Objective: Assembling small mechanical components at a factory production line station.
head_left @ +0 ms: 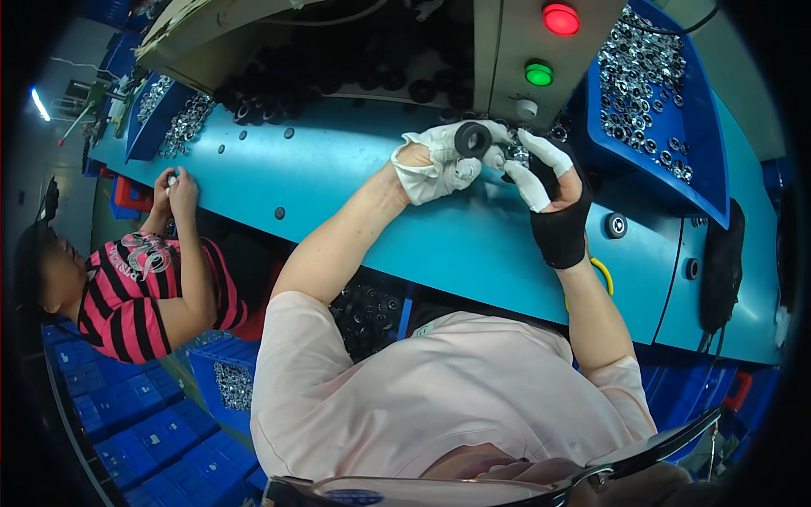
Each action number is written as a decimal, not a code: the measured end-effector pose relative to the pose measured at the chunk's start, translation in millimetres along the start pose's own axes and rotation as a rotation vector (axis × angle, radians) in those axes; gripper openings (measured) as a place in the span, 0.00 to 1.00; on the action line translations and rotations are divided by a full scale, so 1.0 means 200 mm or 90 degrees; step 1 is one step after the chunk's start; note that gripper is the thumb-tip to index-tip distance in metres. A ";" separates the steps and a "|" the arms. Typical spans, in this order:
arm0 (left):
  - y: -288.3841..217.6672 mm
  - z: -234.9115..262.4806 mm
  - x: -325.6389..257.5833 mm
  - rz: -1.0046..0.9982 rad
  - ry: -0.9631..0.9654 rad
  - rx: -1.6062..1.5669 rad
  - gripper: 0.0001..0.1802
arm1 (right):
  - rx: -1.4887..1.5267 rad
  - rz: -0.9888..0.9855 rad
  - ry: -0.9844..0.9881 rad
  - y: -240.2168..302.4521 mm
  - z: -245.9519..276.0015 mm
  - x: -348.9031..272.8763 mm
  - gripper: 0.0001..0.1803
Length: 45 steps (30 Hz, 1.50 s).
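Note:
My left hand (439,160), in a white glove, holds a black rubber ring (472,139) upright between thumb and fingers. My right hand (551,190) wears a black glove with white fingertips. It pinches a small shiny metal ring (517,155) close against the black ring. Both hands hover over the blue worktable (355,182), just in front of a grey machine housing (541,51). A heap of black rubber rings (338,80) lies behind my left hand.
A blue bin of shiny metal rings (650,84) stands at the right. The housing has a red light (561,19), a green light (538,73) and a white button (527,108). A co-worker in a striped shirt (144,296) works at the left, near more bins (173,118). Loose black rings (615,225) dot the table.

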State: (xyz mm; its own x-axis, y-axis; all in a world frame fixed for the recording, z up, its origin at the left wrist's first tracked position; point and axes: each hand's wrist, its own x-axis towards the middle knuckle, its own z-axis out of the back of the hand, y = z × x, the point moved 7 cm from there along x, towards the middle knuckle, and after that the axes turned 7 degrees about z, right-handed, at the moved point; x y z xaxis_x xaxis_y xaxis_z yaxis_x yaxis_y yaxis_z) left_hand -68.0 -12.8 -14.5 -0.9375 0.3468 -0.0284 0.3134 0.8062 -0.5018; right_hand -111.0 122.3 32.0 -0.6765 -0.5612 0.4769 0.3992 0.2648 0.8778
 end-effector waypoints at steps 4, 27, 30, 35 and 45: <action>0.02 -0.04 -0.02 0.044 0.043 -0.028 0.48 | -0.051 0.092 0.015 0.05 0.01 0.02 0.21; -0.08 -0.03 -0.03 -0.113 -0.297 0.415 0.28 | -0.274 0.114 -0.013 0.01 0.01 0.03 0.18; -0.09 -0.05 -0.02 -0.132 -0.285 0.421 0.28 | -0.267 0.099 -0.016 0.02 0.02 0.03 0.18; -0.10 -0.05 -0.04 -0.136 -0.296 0.425 0.28 | -0.281 0.113 -0.011 0.02 0.02 0.03 0.18; -0.10 -0.04 -0.03 -0.132 -0.302 0.423 0.29 | -0.280 0.091 -0.022 0.01 0.03 0.04 0.18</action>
State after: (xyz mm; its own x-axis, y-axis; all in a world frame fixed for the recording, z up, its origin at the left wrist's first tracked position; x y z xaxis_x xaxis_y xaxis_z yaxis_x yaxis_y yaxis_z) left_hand -66.8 -27.1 1.4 -0.9771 -0.1351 -0.1643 0.1121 0.3296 -0.9374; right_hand -119.5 123.3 38.0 -0.6129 -0.5141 0.6000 0.7098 -0.0247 0.7040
